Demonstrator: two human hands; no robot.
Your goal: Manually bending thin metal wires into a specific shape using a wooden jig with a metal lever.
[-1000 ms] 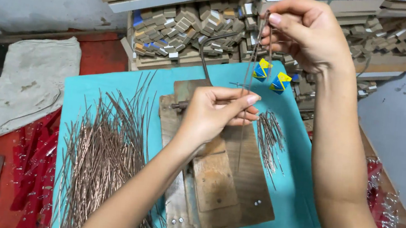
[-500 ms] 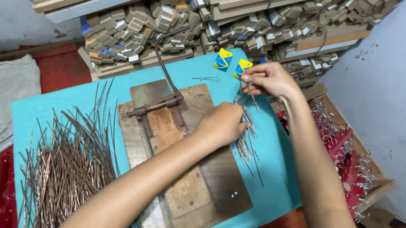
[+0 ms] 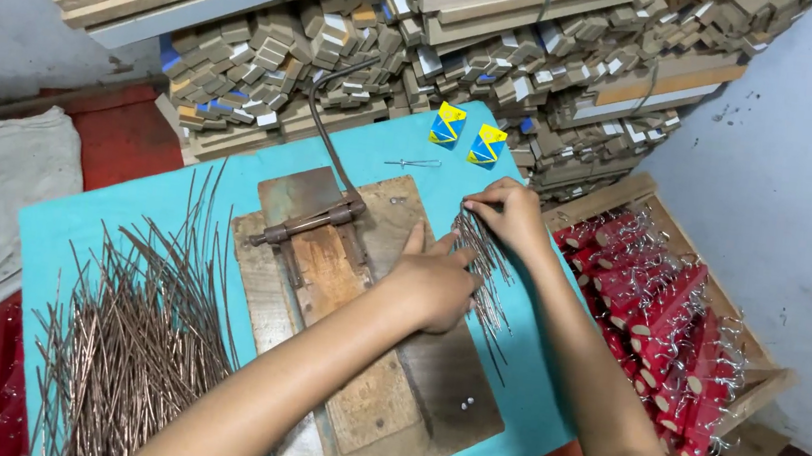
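Head view shows both hands working at the small bundle of thin metal wires (image 3: 484, 266) lying at the right edge of the wooden bending jig (image 3: 364, 344), partly on the teal worktop (image 3: 75, 223). The left hand (image 3: 436, 281) rests flat on the jig beside the bundle, its fingers (image 3: 416, 244) extended and held loosely together, their tips at the near edge of the wires. The right hand (image 3: 513, 214) sits at the far end of the bundle with its fingers (image 3: 481, 204) pressed together in a pinch on the wire ends.

The jig carries a hinged metal bar (image 3: 311, 223) with a long curved lever handle (image 3: 322, 114) reaching back toward the stacked wooden blocks (image 3: 363, 63). A large loose pile of copper-coloured wire (image 3: 128, 340) lies at the left of the worktop. Two small blue and yellow triangular packets (image 3: 466, 134) and one bent wire piece (image 3: 413, 162) lie at the far edge. A wooden crate (image 3: 754, 365) of red pieces fitted with wire hooks (image 3: 662, 325) stands on the right.

Judged from this arrangement, the step in hand is aligning and gathering the bundle. The next move likely calls for separating one wire cleanly while the flat hand keeps the remainder from scattering.
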